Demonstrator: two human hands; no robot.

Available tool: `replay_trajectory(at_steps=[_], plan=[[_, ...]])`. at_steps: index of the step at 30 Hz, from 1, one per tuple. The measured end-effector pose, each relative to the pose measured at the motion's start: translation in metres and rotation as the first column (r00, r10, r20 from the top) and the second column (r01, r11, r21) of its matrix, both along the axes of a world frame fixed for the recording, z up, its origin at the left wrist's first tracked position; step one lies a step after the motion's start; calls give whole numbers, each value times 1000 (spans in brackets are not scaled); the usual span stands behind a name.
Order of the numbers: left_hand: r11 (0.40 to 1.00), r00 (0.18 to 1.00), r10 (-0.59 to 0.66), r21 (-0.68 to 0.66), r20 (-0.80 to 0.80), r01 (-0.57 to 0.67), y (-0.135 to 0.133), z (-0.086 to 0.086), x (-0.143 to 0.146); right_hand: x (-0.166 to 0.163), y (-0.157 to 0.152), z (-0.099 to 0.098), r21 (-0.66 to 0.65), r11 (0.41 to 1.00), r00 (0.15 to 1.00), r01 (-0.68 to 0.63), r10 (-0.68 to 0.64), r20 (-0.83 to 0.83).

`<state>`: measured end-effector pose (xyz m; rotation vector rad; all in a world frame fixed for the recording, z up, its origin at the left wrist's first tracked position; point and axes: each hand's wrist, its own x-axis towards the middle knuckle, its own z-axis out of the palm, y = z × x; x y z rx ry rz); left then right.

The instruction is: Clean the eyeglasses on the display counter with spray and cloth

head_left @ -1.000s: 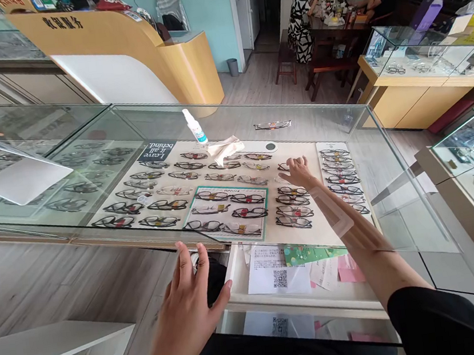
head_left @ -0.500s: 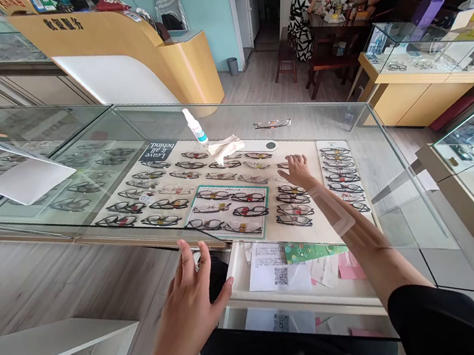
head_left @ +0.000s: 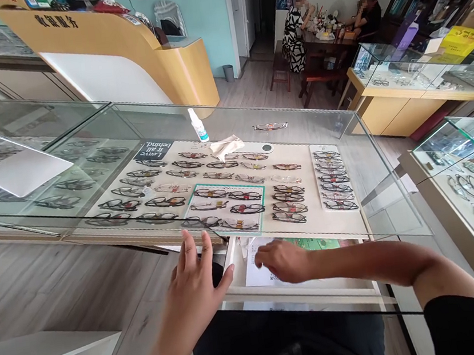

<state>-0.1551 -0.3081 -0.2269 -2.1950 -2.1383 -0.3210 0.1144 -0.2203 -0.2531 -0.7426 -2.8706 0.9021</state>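
My left hand is spread, fingers apart, in front of the display case's near edge, with nothing in it. Over the pulled-out drawer is my right hand, its fingers loosely curled downward and slightly blurred; whether anything is in them is hidden. Beneath it lie a white printed sheet and a green leaflet. Behind both hands, rows of eyeglasses lie on the pale board inside the glass case, some on a green-bordered mat. A white strip at right bears a column of glasses.
On the glass top stand a white spray bottle, a crumpled cloth and a pair of glasses. A white panel juts in from the left. Two people sit at a far table. Another glass case borders the right.
My right hand has drawn back from the glasses inside the case to above the drawer, its fingers now curled. My left hand has stayed nearly in place. The view has shifted slightly.
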Motion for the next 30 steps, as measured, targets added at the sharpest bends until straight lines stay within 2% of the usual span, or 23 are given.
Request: replay_trajectory(at_steps=[3, 5, 7, 8, 9, 11, 12, 14, 17, 20, 25, 28, 30], plan=[[1000, 1000, -7, 14, 0, 7, 1, -2, 1, 16, -19, 52, -162, 986, 1000, -25, 22, -20], [1000, 1000, -14, 27, 3, 14, 2, -4, 1, 25, -9, 88, -150, 988, 997, -35, 25, -71], [999, 1000, -15, 41, 9, 15, 3, -6, 1, 30, 26, 117, -5, 998, 989, 63, -63, -135], [999, 1000, -14, 44, 12, 13, 3, -7, 2, 31, 52, 127, 133, 980, 982, 146, -127, -137], [999, 1000, -11, 45, 13, 10, 4, -7, 2, 31, 83, 134, 284, 932, 972, 226, -194, -136], [999, 1000, 0, 41, 6, 0, 5, -7, 4, 29, 152, 139, 512, 785, 936, 348, -319, -147], [999, 1000, 6, 37, 0, -6, 5, -7, 4, 27, 185, 137, 571, 724, 914, 386, -385, -130], [999, 1000, 17, 33, -11, -16, 6, -8, 5, 24, 242, 130, 606, 680, 859, 413, -512, -11], [999, 1000, 18, 43, -10, -17, 5, -11, 5, 18, 292, 117, 587, 680, 790, 439, -604, 109], [997, 1000, 11, 82, 7, -12, 5, -15, 6, 11, 310, 107, 582, 676, 774, 453, -622, 121], [991, 1000, -8, 135, -14, 10, 5, -18, 8, 5, 314, 105, 582, 649, 754, 490, -650, 90], [989, 999, -8, 147, -38, 13, 5, -18, 8, 7, 303, 110, 589, 635, 763, 500, -645, 48], [990, 999, -14, 142, -37, 20, 6, -16, 7, 11, 281, 116, 594, 632, 781, 498, -624, 9]])
